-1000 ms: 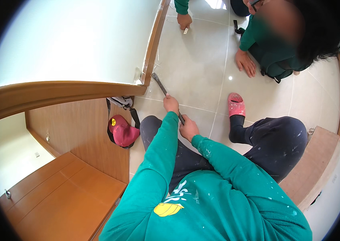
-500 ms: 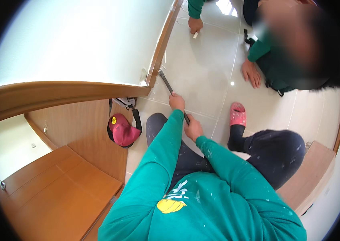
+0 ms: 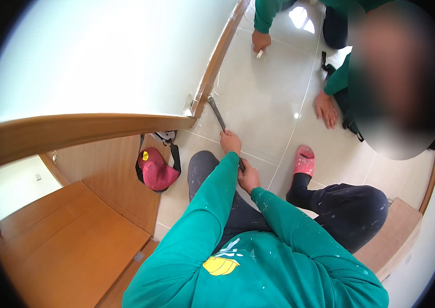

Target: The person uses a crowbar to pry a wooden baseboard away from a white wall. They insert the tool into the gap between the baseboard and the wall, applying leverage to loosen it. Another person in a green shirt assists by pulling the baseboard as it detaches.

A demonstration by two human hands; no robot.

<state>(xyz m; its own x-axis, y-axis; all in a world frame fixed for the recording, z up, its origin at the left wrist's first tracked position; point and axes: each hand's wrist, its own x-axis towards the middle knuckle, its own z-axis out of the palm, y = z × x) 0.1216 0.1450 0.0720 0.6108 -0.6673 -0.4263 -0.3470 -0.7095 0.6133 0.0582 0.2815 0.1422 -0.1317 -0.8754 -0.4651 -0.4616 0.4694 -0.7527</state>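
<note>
A dark pry bar (image 3: pixel 218 114) is held in both fists, slanting from my lap toward the wall corner. My left hand (image 3: pixel 230 141) is wrapped round its middle. Lower down, my right hand (image 3: pixel 248 176) grips the end nearest me. The bar's far tip is at the floor, close beside the brown baseboard (image 3: pixel 208 79) just past the corner. Whether the tip touches the wood is hard to tell. White flecks lie on the tiles (image 3: pixel 258 92) along that edge.
A co-worker crouches opposite; one hand (image 3: pixel 261 41) holds a small pale piece, the other hand (image 3: pixel 326 109) rests on the floor. A maroon cap (image 3: pixel 158 169) and a strapped bag (image 3: pixel 166 137) lie left by a wooden panel (image 3: pixel 120 169). At right stands a wooden box (image 3: pixel 394 231).
The view has shifted slightly, so the scene sits a little lower. Both my hands keep their grip on the bar. The co-worker's head has come lower in the picture.
</note>
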